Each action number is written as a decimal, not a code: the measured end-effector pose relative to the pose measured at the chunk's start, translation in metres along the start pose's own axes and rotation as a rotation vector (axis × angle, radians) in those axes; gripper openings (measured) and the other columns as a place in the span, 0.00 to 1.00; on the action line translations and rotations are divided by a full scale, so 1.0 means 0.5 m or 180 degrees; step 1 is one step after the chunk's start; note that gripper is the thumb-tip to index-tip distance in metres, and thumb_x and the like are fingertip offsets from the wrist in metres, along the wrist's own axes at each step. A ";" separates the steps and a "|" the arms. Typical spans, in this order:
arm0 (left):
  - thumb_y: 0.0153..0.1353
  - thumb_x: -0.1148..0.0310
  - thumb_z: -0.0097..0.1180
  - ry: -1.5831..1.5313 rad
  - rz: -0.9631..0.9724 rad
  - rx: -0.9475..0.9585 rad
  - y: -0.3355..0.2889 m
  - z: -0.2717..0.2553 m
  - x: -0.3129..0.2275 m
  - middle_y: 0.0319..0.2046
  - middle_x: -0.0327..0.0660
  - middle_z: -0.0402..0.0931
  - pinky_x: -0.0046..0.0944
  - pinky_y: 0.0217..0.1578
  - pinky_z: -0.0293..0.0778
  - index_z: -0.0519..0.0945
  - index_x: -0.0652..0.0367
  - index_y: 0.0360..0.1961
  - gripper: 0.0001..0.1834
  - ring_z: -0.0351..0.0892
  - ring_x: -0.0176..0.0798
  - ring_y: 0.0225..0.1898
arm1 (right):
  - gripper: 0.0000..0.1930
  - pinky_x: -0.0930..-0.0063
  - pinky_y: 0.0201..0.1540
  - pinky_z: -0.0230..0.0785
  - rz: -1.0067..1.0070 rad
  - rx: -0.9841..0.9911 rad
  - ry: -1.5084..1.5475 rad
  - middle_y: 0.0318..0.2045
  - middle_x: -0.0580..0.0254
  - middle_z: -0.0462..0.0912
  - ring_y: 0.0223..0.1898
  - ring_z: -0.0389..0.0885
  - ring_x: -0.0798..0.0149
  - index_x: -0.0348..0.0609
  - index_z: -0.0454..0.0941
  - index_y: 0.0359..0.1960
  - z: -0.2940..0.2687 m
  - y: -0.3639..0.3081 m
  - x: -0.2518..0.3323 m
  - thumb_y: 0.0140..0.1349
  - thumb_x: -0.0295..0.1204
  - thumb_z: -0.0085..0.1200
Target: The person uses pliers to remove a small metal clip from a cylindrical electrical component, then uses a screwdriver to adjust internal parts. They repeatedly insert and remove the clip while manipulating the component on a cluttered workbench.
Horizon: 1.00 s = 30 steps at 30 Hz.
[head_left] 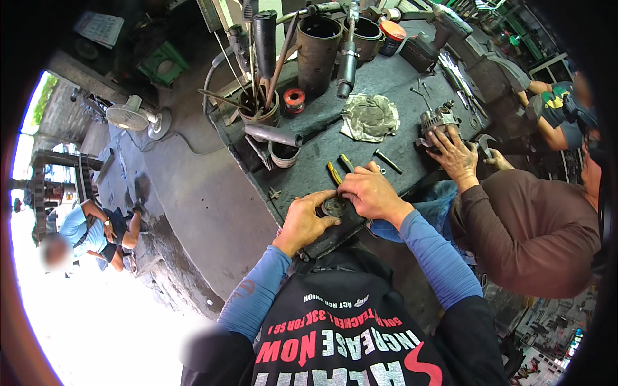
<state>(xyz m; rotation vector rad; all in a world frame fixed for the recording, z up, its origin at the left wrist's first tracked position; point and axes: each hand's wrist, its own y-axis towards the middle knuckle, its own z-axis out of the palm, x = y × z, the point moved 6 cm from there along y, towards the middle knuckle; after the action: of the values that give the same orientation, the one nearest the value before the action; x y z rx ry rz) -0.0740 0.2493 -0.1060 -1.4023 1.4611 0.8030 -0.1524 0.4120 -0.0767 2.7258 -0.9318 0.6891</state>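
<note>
My left hand (305, 220) curls its thumb and fingers around a small round, dark metal part (333, 206) at the near corner of the bench. Beside it, my right hand (372, 193) is closed, its fingertips pinched at the part's far edge; whatever lies between them is hidden. Just beyond my hands are two yellow-and-black tool handles (335, 172), apparently of pliers, their other end out of sight. A bolt (388, 161) lies past my right hand, with small nuts or washers (382, 170) next to it.
At right, a co-worker's hand (456, 156) rests on an alternator-like part (440, 120). Further off are a crumpled rag (370, 118), a solder-like spool (294, 100), a can of tools (260, 106), dark metal cylinders (318, 61), wrenches (456, 78) and a cordless impact driver (444, 29).
</note>
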 end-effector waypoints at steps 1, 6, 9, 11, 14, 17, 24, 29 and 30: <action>0.50 0.70 0.82 -0.0028 -0.0011 0.0023 0.000 -0.001 0.000 0.62 0.55 0.86 0.48 0.66 0.79 0.86 0.64 0.63 0.36 0.86 0.57 0.63 | 0.04 0.57 0.56 0.63 -0.0068 0.0052 -0.0039 0.38 0.69 0.88 0.47 0.81 0.57 0.50 0.91 0.39 -0.002 0.000 0.002 0.64 0.29 0.67; 0.53 0.68 0.82 0.0206 0.0458 -0.0245 -0.013 0.019 0.007 0.64 0.55 0.84 0.49 0.68 0.77 0.81 0.63 0.68 0.39 0.83 0.58 0.66 | 0.05 0.56 0.56 0.64 0.0354 -0.0261 0.0205 0.39 0.68 0.88 0.48 0.82 0.57 0.49 0.90 0.42 -0.019 -0.008 -0.016 0.67 0.29 0.66; 0.55 0.64 0.82 0.0582 0.0717 -0.0471 -0.022 0.051 0.010 0.67 0.55 0.81 0.51 0.69 0.77 0.77 0.61 0.71 0.43 0.80 0.59 0.69 | 0.06 0.55 0.57 0.66 0.0869 -0.0846 0.0621 0.40 0.65 0.89 0.49 0.83 0.54 0.47 0.90 0.44 -0.031 -0.048 -0.035 0.69 0.30 0.65; 0.56 0.63 0.82 0.0619 0.0781 -0.0532 -0.017 0.052 0.012 0.64 0.55 0.83 0.49 0.67 0.78 0.79 0.62 0.70 0.42 0.83 0.58 0.66 | 0.09 0.56 0.56 0.74 0.1380 -0.1153 0.0944 0.43 0.56 0.92 0.49 0.88 0.51 0.42 0.89 0.50 -0.040 -0.095 -0.047 0.73 0.31 0.63; 0.57 0.62 0.83 0.0428 0.0486 -0.0713 -0.006 0.039 0.010 0.57 0.54 0.87 0.46 0.62 0.81 0.82 0.64 0.67 0.39 0.89 0.52 0.59 | 0.12 0.61 0.54 0.79 0.2087 -0.1332 0.1603 0.46 0.49 0.92 0.48 0.91 0.53 0.38 0.88 0.54 -0.006 -0.169 -0.049 0.74 0.31 0.63; 0.58 0.61 0.84 -0.0196 0.0006 -0.0686 0.008 0.013 -0.037 0.49 0.51 0.91 0.42 0.56 0.83 0.84 0.66 0.64 0.36 0.91 0.43 0.50 | 0.16 0.67 0.55 0.79 0.2289 -0.1461 0.2397 0.47 0.54 0.92 0.49 0.88 0.64 0.35 0.86 0.59 0.055 -0.213 -0.042 0.75 0.31 0.65; 0.75 0.50 0.69 -0.4026 -0.2093 -0.0533 0.048 0.099 0.055 0.45 0.43 0.90 0.44 0.45 0.88 0.86 0.61 0.55 0.24 0.90 0.41 0.42 | 0.30 0.77 0.52 0.75 0.1884 -0.1418 0.3300 0.48 0.67 0.86 0.46 0.81 0.75 0.34 0.79 0.68 0.017 -0.131 0.052 0.70 0.36 0.74; 0.77 0.49 0.66 -0.5015 -0.1671 -0.0256 0.028 0.147 0.044 0.47 0.44 0.90 0.46 0.49 0.89 0.85 0.60 0.53 0.22 0.91 0.41 0.46 | 0.23 0.71 0.61 0.78 0.1985 -0.1391 0.3412 0.53 0.58 0.91 0.55 0.86 0.69 0.32 0.81 0.64 0.031 -0.116 0.067 0.72 0.28 0.70; 0.77 0.50 0.65 -0.5054 -0.1878 -0.0572 0.027 0.154 0.080 0.47 0.44 0.90 0.47 0.49 0.89 0.85 0.60 0.53 0.22 0.91 0.42 0.46 | 0.20 0.71 0.62 0.78 0.2023 -0.1298 0.3440 0.53 0.59 0.91 0.54 0.86 0.70 0.32 0.82 0.63 0.045 -0.113 0.065 0.72 0.26 0.69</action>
<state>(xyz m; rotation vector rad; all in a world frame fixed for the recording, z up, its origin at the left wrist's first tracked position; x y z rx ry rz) -0.0704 0.3070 -0.1723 -0.7363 -0.2346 1.1788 -0.0866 0.4323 -0.0819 1.3021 -1.3503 1.5942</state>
